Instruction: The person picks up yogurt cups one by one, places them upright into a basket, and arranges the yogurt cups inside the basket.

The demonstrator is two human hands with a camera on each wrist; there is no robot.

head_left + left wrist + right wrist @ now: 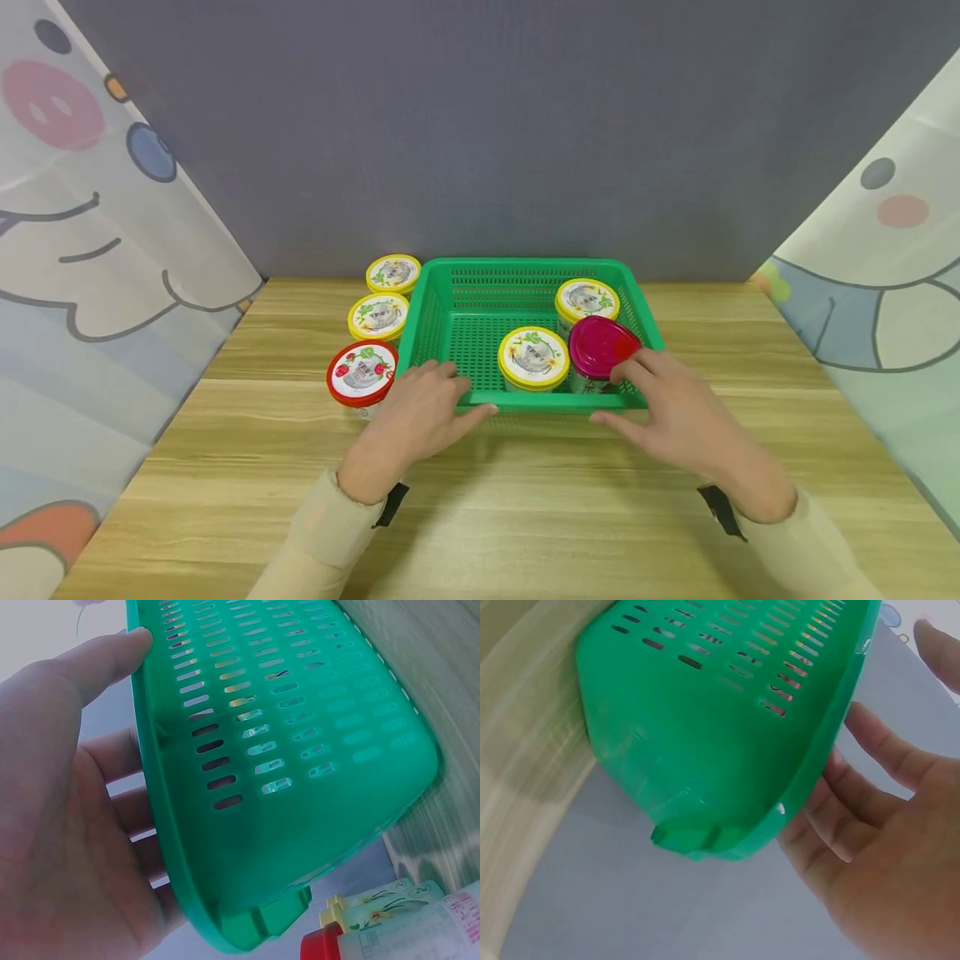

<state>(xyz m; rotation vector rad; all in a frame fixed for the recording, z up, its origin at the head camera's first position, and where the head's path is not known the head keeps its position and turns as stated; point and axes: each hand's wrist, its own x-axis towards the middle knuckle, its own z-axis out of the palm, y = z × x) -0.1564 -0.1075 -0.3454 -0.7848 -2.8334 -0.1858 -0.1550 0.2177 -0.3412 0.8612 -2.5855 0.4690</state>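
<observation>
A green plastic basket [517, 401] stands on the wooden table, and my hands are at its near rim. My left hand [420, 408] grips the rim near the left corner, fingers over it and the thumb on the outer side. My right hand [682, 412] straddles the rim near the right corner; in the right wrist view its thumb stands off the rim. Inside the basket are two yellow-lidded tubs, a near tub [534, 358] and a far tub [587, 300], plus a magenta-lidded tub [597, 346]. My right fingertips are beside the magenta lid; contact cannot be told.
Left of the basket stand a red-lidded tub [362, 372] and two more yellow-lidded tubs, a middle one [378, 316] and a back one [393, 272]. A grey panel [510, 133] rises behind the table [487, 508]. Cartoon-printed curtains [82, 267] hang on both sides.
</observation>
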